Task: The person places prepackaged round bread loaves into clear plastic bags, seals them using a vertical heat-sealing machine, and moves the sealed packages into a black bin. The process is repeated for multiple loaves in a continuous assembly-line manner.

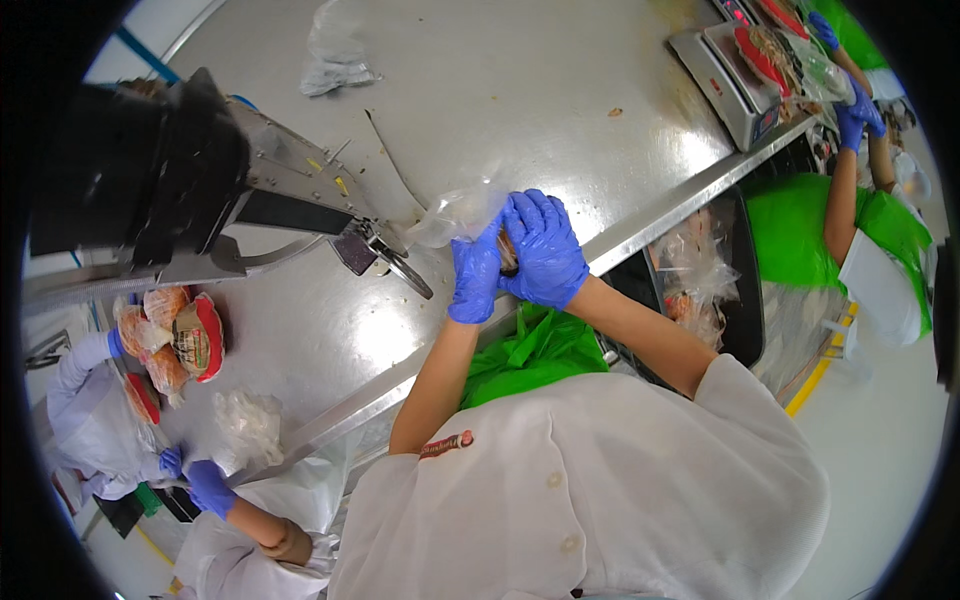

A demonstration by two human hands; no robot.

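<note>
Both my hands wear blue disposable gloves and meet at the near edge of the steel table (420, 135). My left hand (478, 270) grips a clear plastic bag (461, 217) from its left side. Around the filled part of the bag wraps my right hand (546, 247), its fingers spread over it. A brownish food item (507, 251) shows in the narrow gap between the hands; most of it is hidden. The bag's loose mouth points left, towards the bag-closing machine (375, 247).
Flat clear bags (337, 52) lie at the back. A digital scale (739, 82) with a packed bag stands right. A black crate (742, 277) of bagged food is beside me. Bagged products (169, 334) and crumpled plastic (247, 427) lie left. Gloved co-workers' hands (859, 112) work nearby, including one (210, 487) at lower left.
</note>
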